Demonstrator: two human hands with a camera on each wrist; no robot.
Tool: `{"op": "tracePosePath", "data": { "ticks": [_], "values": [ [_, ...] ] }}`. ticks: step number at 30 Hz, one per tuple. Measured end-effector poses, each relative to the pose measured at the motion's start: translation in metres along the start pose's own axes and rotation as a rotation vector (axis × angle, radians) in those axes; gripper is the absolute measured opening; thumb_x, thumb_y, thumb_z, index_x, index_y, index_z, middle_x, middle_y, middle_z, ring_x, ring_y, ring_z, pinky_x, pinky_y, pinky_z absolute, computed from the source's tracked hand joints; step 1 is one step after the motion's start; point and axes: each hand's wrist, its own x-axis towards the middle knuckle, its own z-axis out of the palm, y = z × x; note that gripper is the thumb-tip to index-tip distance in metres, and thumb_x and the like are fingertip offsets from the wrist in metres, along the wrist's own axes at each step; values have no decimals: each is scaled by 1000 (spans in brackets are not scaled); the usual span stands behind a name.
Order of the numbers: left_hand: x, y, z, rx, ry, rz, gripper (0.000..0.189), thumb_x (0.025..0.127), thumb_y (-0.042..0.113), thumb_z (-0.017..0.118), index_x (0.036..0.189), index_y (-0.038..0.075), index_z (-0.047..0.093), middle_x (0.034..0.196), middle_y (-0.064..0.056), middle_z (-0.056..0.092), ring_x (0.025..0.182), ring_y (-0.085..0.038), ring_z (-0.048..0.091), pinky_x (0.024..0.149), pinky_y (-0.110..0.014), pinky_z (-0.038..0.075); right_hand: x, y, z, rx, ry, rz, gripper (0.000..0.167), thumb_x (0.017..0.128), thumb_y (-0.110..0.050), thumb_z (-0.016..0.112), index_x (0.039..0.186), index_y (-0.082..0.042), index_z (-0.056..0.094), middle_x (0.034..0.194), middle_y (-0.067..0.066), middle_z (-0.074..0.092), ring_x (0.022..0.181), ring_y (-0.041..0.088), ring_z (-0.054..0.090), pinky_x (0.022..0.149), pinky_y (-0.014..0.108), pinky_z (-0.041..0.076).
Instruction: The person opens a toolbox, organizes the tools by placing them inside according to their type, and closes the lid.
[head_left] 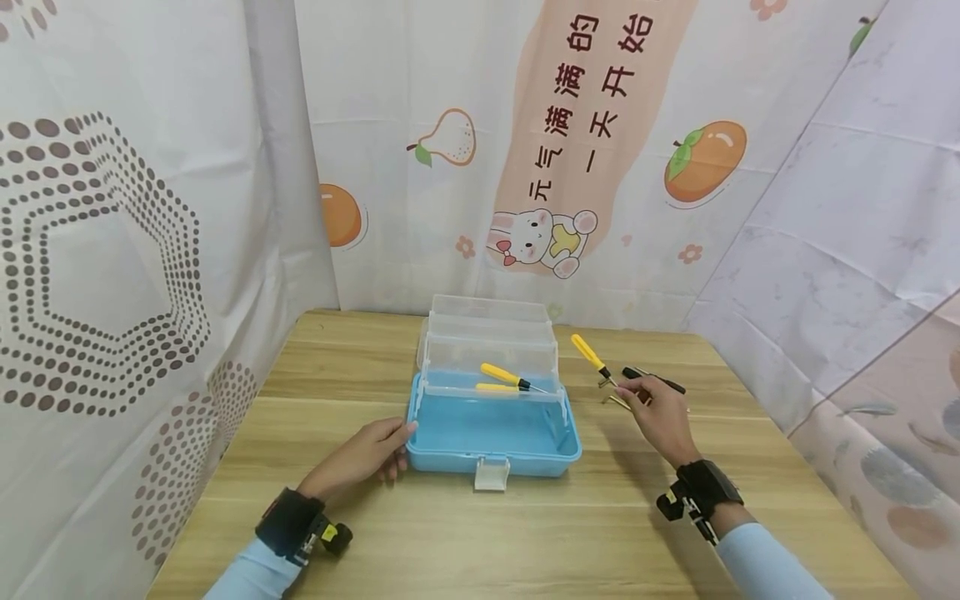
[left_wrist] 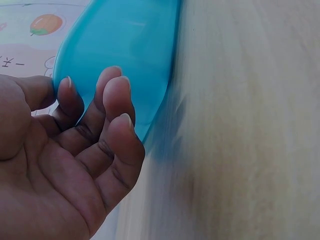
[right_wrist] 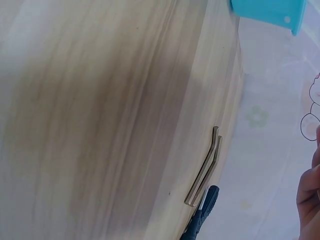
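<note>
A blue toolbox [head_left: 491, 463] stands on the table with its clear trays [head_left: 491, 354] raised at the back. My left hand [head_left: 367, 450] holds the box's left rim, thumb and index finger at the edge; the left wrist view shows the other fingers bent beside the blue wall [left_wrist: 135, 45]. My right hand [head_left: 660, 414], right of the box, pinches a yellow-handled screwdriver [head_left: 588, 354] by its shaft, handle pointing up and left. Another yellow-handled screwdriver [head_left: 501, 374] lies in the tray area, a further yellow handle just below it. Only part of my right hand [right_wrist: 310, 195] shows in the right wrist view.
Under and beside my right hand, two L-shaped hex keys [right_wrist: 204, 167] lie side by side on the table, close to a black-handled screwdriver [right_wrist: 201, 216]. A white latch [head_left: 492, 473] hangs at the box's front. Printed curtains [head_left: 390, 208] enclose the wooden table [head_left: 420, 542].
</note>
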Motion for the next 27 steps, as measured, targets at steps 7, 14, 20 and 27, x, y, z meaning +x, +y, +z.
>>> {"op": "tracePosePath", "data": {
  "ticks": [7,14,20,27],
  "values": [
    [0,-1,0,-8,-3,2,43,111,44,44,98,5,57,83,-11,66,67,-21,62,58,-30,53,3,-5,1,0,-18,-10,12,89,-6,82,99,-9,78,78,-2,65,64,11,52,52,22,37],
    [0,1,0,-20,-2,1,43,111,43,44,98,4,57,83,-12,66,67,-21,62,57,-30,53,4,-8,3,-5,-21,-17,8,91,-10,81,98,-12,77,81,-3,65,67,10,53,54,22,40],
    [0,1,0,-26,2,0,44,111,44,45,97,3,56,83,-11,65,67,-21,62,58,-31,53,4,-11,5,-5,-13,-32,8,90,-10,81,97,-12,77,81,-3,65,67,10,53,55,23,40],
    [-1,2,0,-32,-4,15,44,111,43,44,97,3,56,84,-13,66,67,-21,62,57,-32,53,4,-12,10,7,-30,-43,8,91,-13,81,98,-14,78,80,-5,65,66,9,52,55,24,40]
  ]
}}
